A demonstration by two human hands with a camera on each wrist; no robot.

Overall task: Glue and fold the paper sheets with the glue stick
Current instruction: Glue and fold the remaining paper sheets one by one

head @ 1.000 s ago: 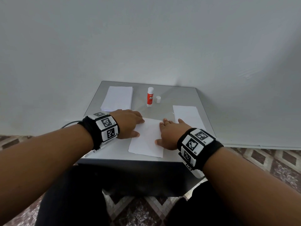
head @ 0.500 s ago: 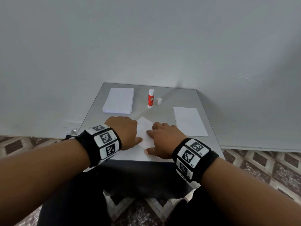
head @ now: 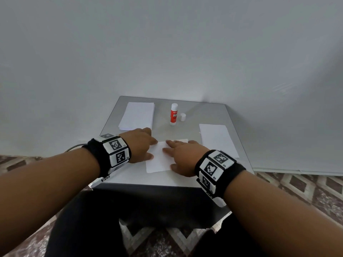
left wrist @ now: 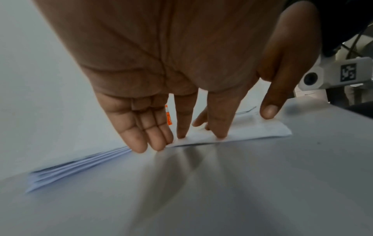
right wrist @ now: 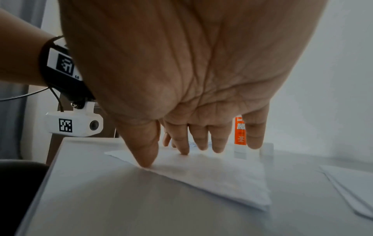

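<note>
A folded white paper sheet (head: 157, 160) (left wrist: 242, 131) (right wrist: 212, 174) lies near the front edge of the small grey table (head: 209, 114). My left hand (head: 139, 145) (left wrist: 181, 95) lies flat, its straight fingertips pressing the sheet's left edge. My right hand (head: 181, 154) (right wrist: 191, 111) lies flat on the sheet's right half, fingers spread, thumb at the near edge. An uncapped red and white glue stick (head: 174, 114) (right wrist: 240, 132) stands upright at the back middle, with its white cap (head: 183, 117) beside it on the right.
A stack of white sheets (head: 138, 115) (left wrist: 80, 166) lies at the table's back left. Another white sheet or small stack (head: 217, 140) (right wrist: 353, 188) lies at the right. A white wall stands behind the table; patterned floor surrounds it.
Both hands have slid over the sheet: they came close together at its near part, then moved back up and spread, the right hand further onto the paper. The sheet looks narrower than before.
</note>
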